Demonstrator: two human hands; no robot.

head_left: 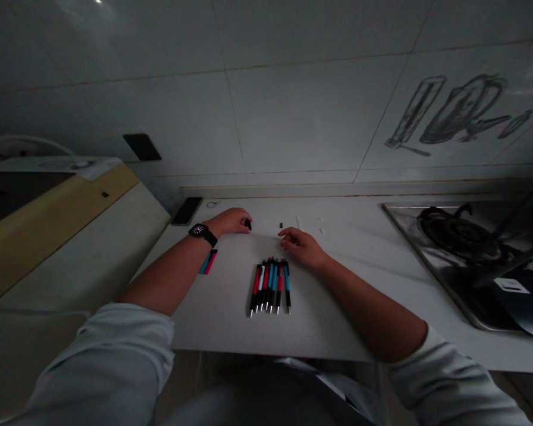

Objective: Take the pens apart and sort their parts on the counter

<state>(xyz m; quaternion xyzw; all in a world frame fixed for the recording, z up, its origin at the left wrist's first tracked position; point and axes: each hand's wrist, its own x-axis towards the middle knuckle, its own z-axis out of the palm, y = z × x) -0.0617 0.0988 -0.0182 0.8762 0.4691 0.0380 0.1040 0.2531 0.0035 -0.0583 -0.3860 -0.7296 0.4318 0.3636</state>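
Note:
My left hand [231, 221], with a black watch on its wrist, is at the back left of the white counter. Its fingers are closed on a small black piece [247, 224], perhaps a pen part; the rest of it is hidden. My right hand [305, 246] hovers over or rests on the counter with fingers loosely bent and apart, and nothing shows in them. Just below it lies a row of click pens [270, 284] in red, white and blue, tips toward me. Blue and red pen barrels [208, 261] lie beside my left forearm.
A small black piece [281, 225], thin white sticks [298, 222] and tiny white bits [321, 230] lie behind my right hand. A phone [187, 211] sits at the back left. To the right is a gas stove [462, 234]; a tiled wall [293, 118] stands behind.

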